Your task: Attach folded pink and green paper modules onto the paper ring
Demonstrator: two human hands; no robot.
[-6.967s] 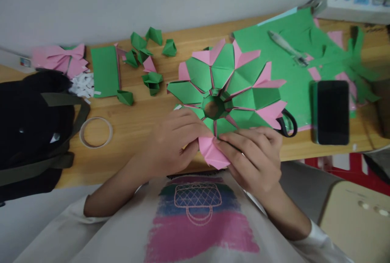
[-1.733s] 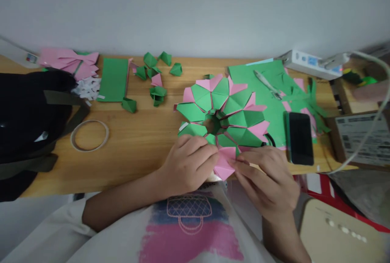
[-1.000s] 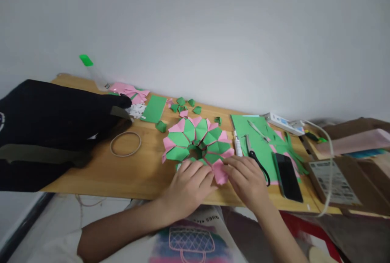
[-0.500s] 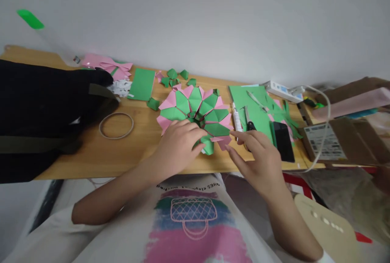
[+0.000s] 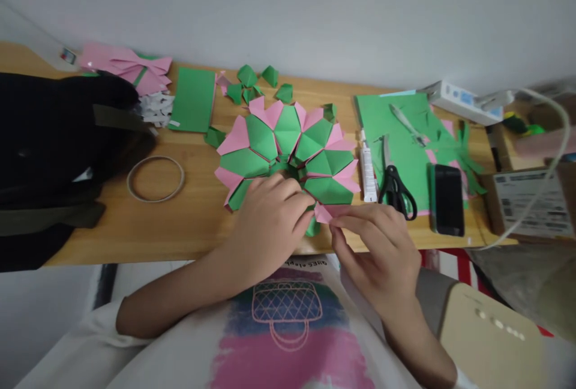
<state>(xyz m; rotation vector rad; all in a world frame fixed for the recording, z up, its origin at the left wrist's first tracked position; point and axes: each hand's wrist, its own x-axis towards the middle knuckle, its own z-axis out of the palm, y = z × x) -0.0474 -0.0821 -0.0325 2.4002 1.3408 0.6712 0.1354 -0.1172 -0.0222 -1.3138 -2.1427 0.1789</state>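
Drawn together since earlier, my right grip pinches a pink flap; my left grip clasps the paper ring.

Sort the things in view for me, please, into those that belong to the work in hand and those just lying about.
Belong, it seems:
green-and-pink paper ring, with the left hand and right hand at its near edge
loose green folded pieces
Probably also white tube and scissors

Likely just lying about:
phone
black bag
power strip
cardboard box
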